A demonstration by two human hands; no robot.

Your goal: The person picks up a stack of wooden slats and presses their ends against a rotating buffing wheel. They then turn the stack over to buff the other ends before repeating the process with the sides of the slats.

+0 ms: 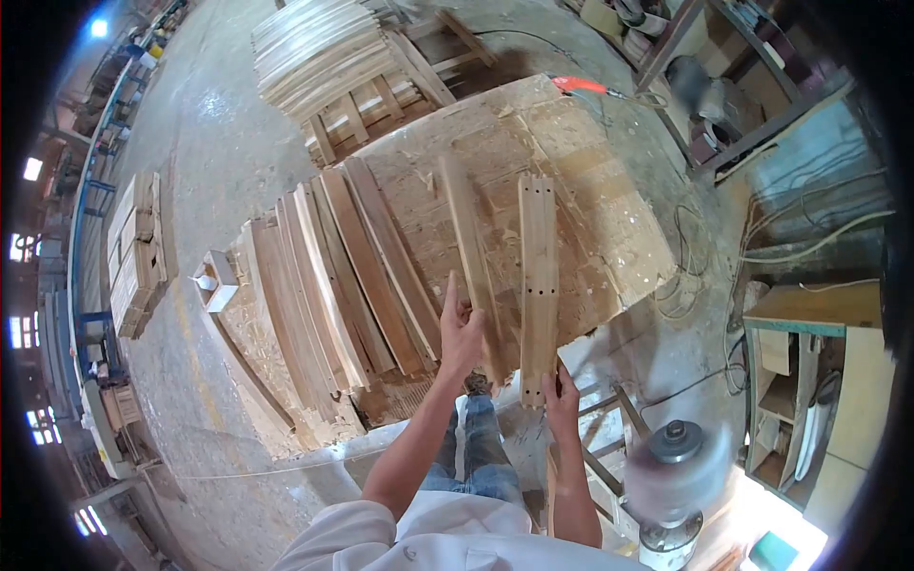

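Observation:
My right hand grips the lower right edge of a light wooden board that has several dark holes at its ends and middle. Its thumb lies on the face of the board. Left of it, a blurred wooden slat stretches over the worktable. My left hand is at the left edge of this slat, index finger stretched out and thumb apart. Whether it touches the slat is hard to tell. A row of wooden slats lies to the left on the table.
A stack of pale boards stands beyond the table. A red-orange tool with a hose rests at the far corner. A small white box is at the left. A blurred round machine part and a shelf cabinet are at the right.

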